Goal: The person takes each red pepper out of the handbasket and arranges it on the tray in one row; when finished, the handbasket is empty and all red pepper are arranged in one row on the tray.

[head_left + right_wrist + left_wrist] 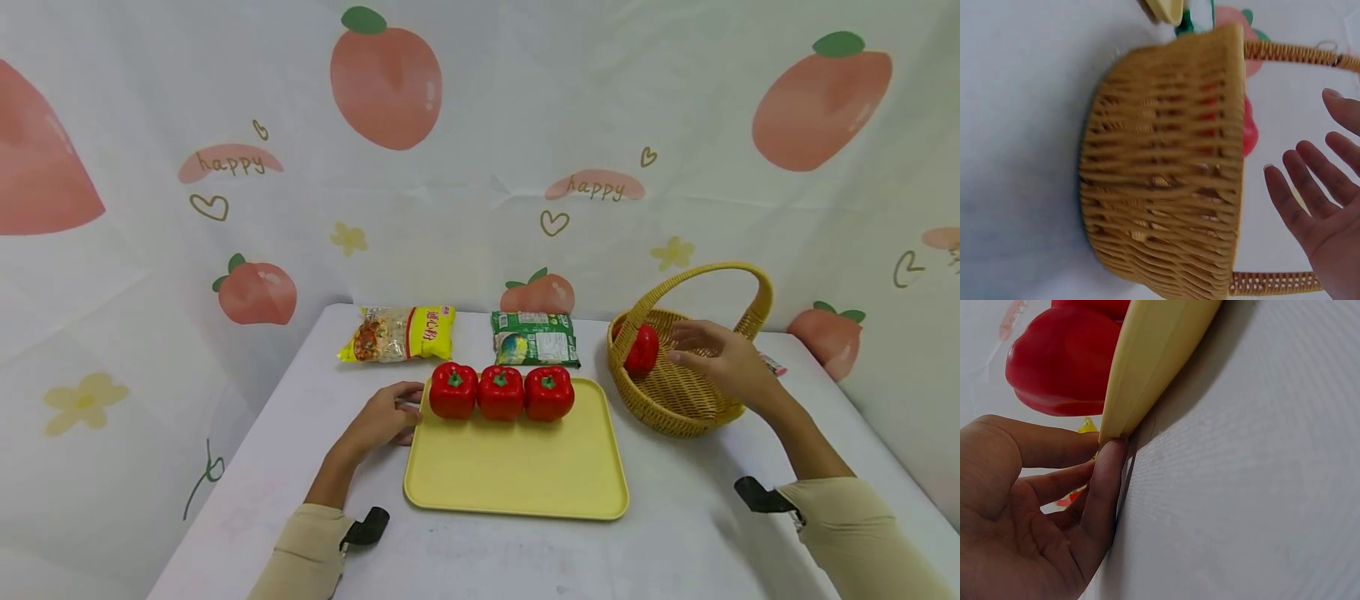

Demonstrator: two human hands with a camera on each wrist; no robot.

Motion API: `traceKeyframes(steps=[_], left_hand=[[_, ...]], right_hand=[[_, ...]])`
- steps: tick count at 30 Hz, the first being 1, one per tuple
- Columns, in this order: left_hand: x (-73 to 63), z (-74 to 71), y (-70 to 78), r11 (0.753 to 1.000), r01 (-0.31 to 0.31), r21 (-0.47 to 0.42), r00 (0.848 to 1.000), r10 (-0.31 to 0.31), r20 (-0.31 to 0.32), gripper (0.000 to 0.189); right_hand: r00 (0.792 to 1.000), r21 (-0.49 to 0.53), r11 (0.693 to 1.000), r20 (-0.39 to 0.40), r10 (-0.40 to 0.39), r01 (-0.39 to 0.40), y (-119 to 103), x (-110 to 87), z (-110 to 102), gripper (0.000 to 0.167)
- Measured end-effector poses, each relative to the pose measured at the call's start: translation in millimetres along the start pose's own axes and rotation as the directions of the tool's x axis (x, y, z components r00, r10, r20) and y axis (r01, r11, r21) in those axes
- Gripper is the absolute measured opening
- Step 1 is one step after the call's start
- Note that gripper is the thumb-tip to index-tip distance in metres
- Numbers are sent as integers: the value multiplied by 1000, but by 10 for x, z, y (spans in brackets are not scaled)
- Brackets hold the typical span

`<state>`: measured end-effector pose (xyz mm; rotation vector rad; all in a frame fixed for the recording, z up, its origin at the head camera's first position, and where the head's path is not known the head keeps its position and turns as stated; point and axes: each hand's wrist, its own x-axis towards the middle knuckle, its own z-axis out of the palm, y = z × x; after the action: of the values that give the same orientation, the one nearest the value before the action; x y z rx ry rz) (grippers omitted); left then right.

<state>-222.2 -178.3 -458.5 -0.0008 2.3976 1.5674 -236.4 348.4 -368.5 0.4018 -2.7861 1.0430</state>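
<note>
Three red bell peppers (501, 392) stand in a row along the far edge of a yellow tray (517, 475). My left hand (390, 417) rests on the table at the tray's far left corner (1113, 428), fingertips (1110, 464) touching its rim, holding nothing. A fourth red pepper (642, 348) sits inside a woven basket (675, 400) at the right. My right hand (712, 354) hovers over the basket with fingers (1300, 194) spread and straight, empty, a little apart from the pepper (1249, 128).
Two food packets lie behind the tray: a yellow one (397, 333) and a green one (534, 337). The basket's arched handle (705, 275) rises over my right hand. A printed curtain hangs close behind the white table (480, 550).
</note>
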Motion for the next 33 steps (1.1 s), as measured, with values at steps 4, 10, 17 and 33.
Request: traceKeyframes(steps=[4,10,17,33], left_hand=[[-7,1,10,1000,4,-3,1000,-4,0,61],[-6,0,8,1000,7,-6,1000,-7,-1,62],[-1,5,-3,1000,3,-5,1000,-3,-5,61],[-23,18,11,1000,-8,-16,1000,8,-2,59]], right_hand=[[999,7,999,42,31,-32,36,128,-69,60],[984,77,991,151,98,-110,82,313,-96,68],[952,122,976,270,142,-181,169,496,-25,72],[935,146,967,320,152,-207,212,632,173,70]])
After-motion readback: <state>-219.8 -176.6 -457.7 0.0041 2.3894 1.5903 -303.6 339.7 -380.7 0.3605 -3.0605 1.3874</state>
